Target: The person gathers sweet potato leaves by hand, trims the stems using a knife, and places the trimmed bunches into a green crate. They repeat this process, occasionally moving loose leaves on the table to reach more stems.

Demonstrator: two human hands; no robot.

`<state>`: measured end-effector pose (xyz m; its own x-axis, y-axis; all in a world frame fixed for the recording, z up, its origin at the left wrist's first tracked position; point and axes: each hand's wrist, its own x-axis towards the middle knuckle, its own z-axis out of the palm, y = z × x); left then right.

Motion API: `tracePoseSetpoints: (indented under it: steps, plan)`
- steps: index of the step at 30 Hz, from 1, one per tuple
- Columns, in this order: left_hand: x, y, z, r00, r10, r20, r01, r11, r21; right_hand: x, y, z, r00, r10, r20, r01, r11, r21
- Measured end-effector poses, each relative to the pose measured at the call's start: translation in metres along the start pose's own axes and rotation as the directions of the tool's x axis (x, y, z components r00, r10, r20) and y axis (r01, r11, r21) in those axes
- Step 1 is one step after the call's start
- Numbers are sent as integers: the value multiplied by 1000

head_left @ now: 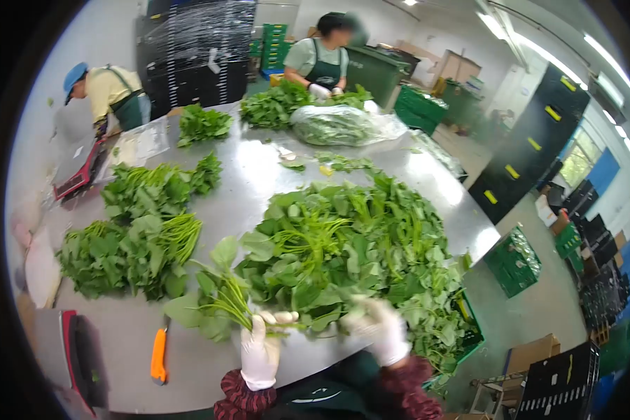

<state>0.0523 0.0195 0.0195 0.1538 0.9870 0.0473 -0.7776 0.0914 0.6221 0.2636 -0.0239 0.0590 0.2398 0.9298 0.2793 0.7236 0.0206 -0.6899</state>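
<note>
- Head view: the left hand, in a white glove, is closed around the stem ends of a small bunch of leafy greens, whose leaves fan up and to the left above the counter.
- The right hand, also gloved, is at the near edge of the large heap of greens; it is blurred, so how far open it is, or whether it grips anything, cannot be told.
- Left of the heap lie tied-looking bundles, stems facing right; an orange-handled knife lies nearer the person.
- At the heap's right, greens spill over a green crate.
- Across the counter, a co-worker stands behind a clear bag of greens; another co-worker bends at the far left.
</note>
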Motion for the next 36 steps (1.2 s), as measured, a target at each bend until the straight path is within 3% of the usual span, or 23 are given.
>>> tracePoseSetpoints:
  steps: [1, 2, 4, 7, 12, 13, 14, 16, 18, 19, 20, 22, 23, 24, 26, 28, 32, 34, 36]
  plan:
    - [-3, -7, 5, 999, -36, 36, 36, 999, 0, -5, -27, 8, 968, 87, 236, -119, 985, 122]
    - [-8, -10, 10, 996, -65, 54, 64, 997, 32, -10, -29, 31, 971, -145, 191, 107, 976, 192]
    - [-11, -17, 10, 993, -44, 110, 37, 997, 66, -21, -28, 55, 934, -268, 236, 224, 955, 196]
    - [-13, -5, 8, 983, -145, 110, 136, 987, 87, -27, -27, 64, 924, -251, 290, 156, 936, 316]
    - [-15, -11, -12, 955, -205, 215, 207, 978, 15, -35, -29, 72, 897, -336, 288, 204, 891, 406]
    - [-16, -9, -11, 964, -166, 205, 168, 986, 10, -36, -32, 69, 903, -132, 408, -121, 833, 539]
    - [-17, -8, -8, 973, -127, 194, 129, 992, 6, -36, -39, 64, 834, 44, 550, -433, 671, 602]
    - [-19, -11, -11, 983, -136, 123, 139, 990, -19, -29, -47, 59, 805, 114, 583, -520, 609, 599]
    - [-17, -8, -12, 983, 20, 182, -44, 990, 133, -23, -49, 56, 733, 277, 621, -671, 442, 595]
    - [-17, -4, -13, 989, 69, 127, -84, 990, 113, -15, -49, 54, 705, 362, 609, -701, 480, 527]
    - [-15, -1, -15, 989, 69, 128, -83, 990, 113, -11, -46, 56, 728, 407, 551, -680, 528, 509]
    - [-11, 7, -25, 988, 156, 14, -157, 983, 100, -3, -42, 54, 805, 428, 412, -555, 789, 265]
    - [-6, 9, -30, 987, 157, 39, -157, 988, 2, 4, -37, 55, 967, 120, 225, -138, 988, 66]
    - [-7, 10, -33, 987, 156, 36, -156, 988, 3, 8, -33, 49, 981, -96, 166, 96, 995, 6]
    - [-6, 19, -29, 993, 114, -4, -114, 993, 25, 37, -20, 58, 976, -217, -2, 210, 950, -232]
    - [-7, 18, -24, 994, 108, 16, -108, 994, 2, 71, -30, 61, 936, -336, -105, 293, 909, -295]
    - [-10, 16, -21, 999, 50, 9, -50, 998, -32, 126, -39, 68, 962, -272, -28, 218, 826, -519]
    - [-12, 16, -23, 999, 25, 33, -22, 997, -73, 146, -25, 75, 988, -135, 69, 149, 780, -608]
    - [-12, 17, -28, 998, 18, 58, -14, 997, -71, 158, 3, 82, 961, -113, 253, 260, 685, -680]
